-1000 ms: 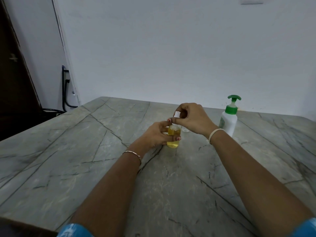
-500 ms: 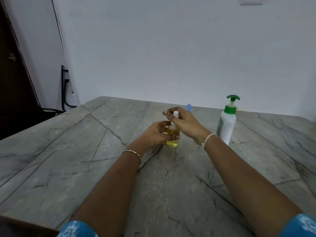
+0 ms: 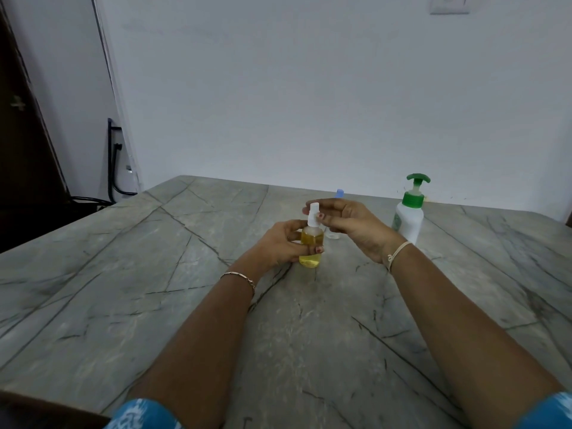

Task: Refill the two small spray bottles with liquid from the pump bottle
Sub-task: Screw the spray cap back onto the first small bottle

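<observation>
The yellow bottle (image 3: 312, 244) appears to rest on the table (image 3: 154, 274), left of the pump bottle (image 3: 408, 219) and a little nearer the person. The left hand (image 3: 278, 246) is wrapped round its body, fingers curled across the front. The right hand (image 3: 353, 222) pinches the white spray head (image 3: 313, 213) between thumb and forefinger, with the head sitting on the neck. This bottle looks nearly full, so the step in hand is probably screwing the head down. The second bottle (image 3: 340, 193) also stands left of the pump bottle but further back. Only its blue top shows behind the right hand, so its fill cannot be judged. A head threaded on crooked would leak later. A hard twist against a loose left grip could spin or tip the bottle and spill liquid over the stone. Squeezing the body while the head is loose might push liquid out at the neck. The right wrist is near the pump bottle, and a careless swing outward could knock it over.
</observation>
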